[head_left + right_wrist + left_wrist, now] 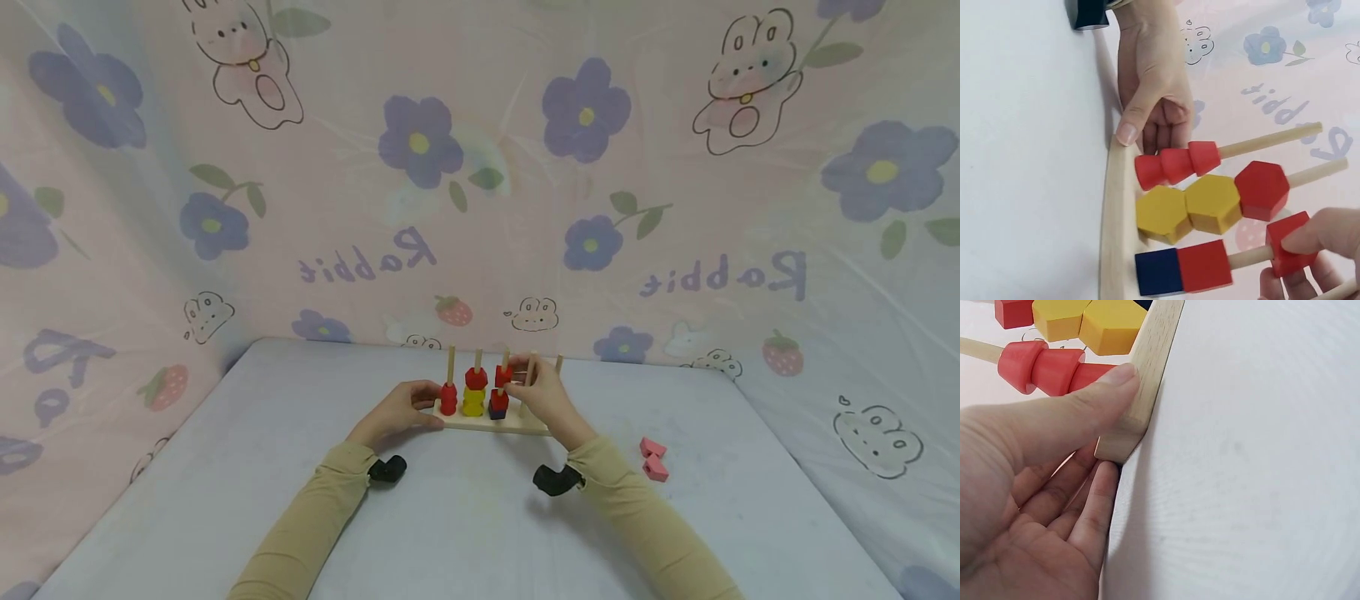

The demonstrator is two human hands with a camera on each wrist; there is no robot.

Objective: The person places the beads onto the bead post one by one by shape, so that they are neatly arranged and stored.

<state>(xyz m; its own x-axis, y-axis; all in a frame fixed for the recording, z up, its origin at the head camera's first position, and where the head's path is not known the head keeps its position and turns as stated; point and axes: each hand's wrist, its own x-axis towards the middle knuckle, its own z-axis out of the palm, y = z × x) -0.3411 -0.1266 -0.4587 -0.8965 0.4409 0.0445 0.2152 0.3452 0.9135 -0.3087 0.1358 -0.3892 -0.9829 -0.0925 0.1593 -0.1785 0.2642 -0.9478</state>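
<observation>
A wooden peg stand (495,425) bears upright pegs. My left hand (401,407) holds its left end, thumb on the front edge of the base, fingers round the end. My right hand (549,400) pinches a red square block (1277,264) on the upper part of the third peg. A gap of bare peg separates it from another red square block (1205,265), which sits on a navy square block (1159,273). The second peg carries a red hexagon block (1262,190) over yellow hexagon blocks (1213,203). Tapered red pieces (1175,165) fill the lower first peg.
Pink blocks (655,468) lie on the white table (465,533), right of the stand. A bare peg (558,364) rises at the stand's right end. Behind the table hangs a patterned cloth (502,217). Both wrists wear black devices (555,480).
</observation>
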